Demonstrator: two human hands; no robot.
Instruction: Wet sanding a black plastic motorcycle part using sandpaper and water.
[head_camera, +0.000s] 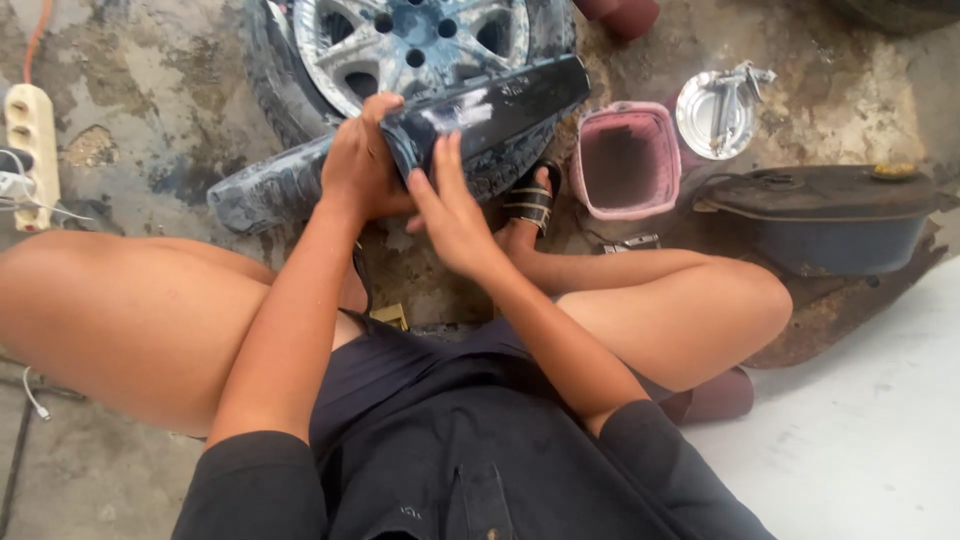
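Observation:
A long, dark, wet plastic trim strip lies slanted across the front of a tyre with a silver alloy wheel. My left hand grips the strip near its middle, fingers wrapped over the top edge. My right hand lies flat against the strip's face just right of the left hand, fingers pointing up. The strip's lower left part looks dull and grey with residue. Both hands hide the middle of the strip.
A pink plastic tub stands right of the wheel, with an opened round tin behind it. A dark blue oval container sits at the right on rusty sheet metal. A power strip lies at far left. My sandalled foot rests by the tyre.

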